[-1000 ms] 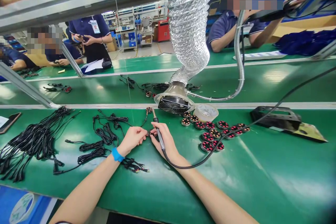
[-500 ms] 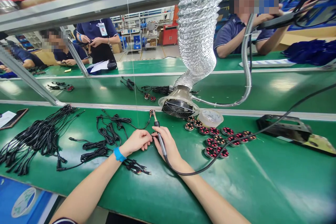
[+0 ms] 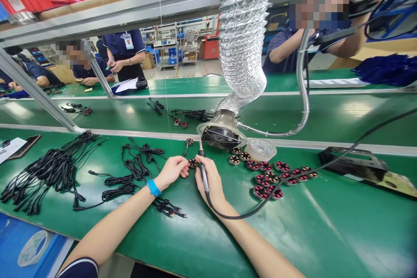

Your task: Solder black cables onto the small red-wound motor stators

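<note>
My right hand (image 3: 210, 182) is wrapped round a soldering iron (image 3: 204, 177), its tip pointing away from me toward the fan hood. My left hand (image 3: 172, 171), with a blue wristband (image 3: 153, 187), is closed in a pinch; whatever lies between its fingers is too small to make out. Just beyond those fingertips, between both hands, sits a round motor stator (image 3: 193, 163) with copper windings. Farther back, near the iron's tip, another stator (image 3: 189, 142) has a black cable at it. Coiled black cables (image 3: 133, 165) lie left of my left hand.
A fume extractor hood (image 3: 221, 132) hangs from a silver duct (image 3: 243, 34). Several red and black stators (image 3: 262, 179) lie to the right, near a tape roll (image 3: 260, 150) and a black metal stand (image 3: 353, 160). A cable bundle (image 3: 55, 169) lies left. Co-workers sit across the bench.
My hands have drawn apart slightly, and a stator now shows between them. The iron's tip has moved right, away from the farther stator. The view has shifted a little.
</note>
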